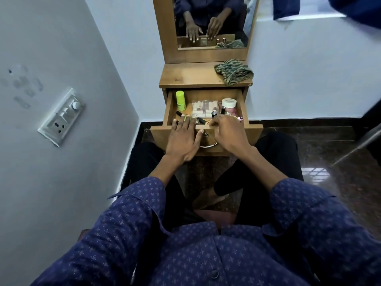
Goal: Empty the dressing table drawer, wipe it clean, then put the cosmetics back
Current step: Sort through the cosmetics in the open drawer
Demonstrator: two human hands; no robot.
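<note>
A pale wall corner holds a narrow wooden dressing table (185,76) with a mirror (212,21) above it, and a switch-and-socket plate (61,116) is fixed to the wall on the left. A crumpled green cloth (234,72) lies on the tabletop's right side, clear of the drawer (254,130), which stands pulled out and full. Inside it a lime-green bottle (180,100) lies at the left, a clear box of small tubes (204,108) sits in the middle, and a white-lidded jar (228,103) stands at the right, with dark lipstick-like tubes (214,113) scattered along the front (some too small to name). The left hand (182,139) lies flat over the drawer front, fingers spread and reaching just past the edge. The right hand (227,134) curls over the front right of the drawer; whether its fingers pinch anything cannot be told. A metal handle (209,145) shows between the hands
</note>
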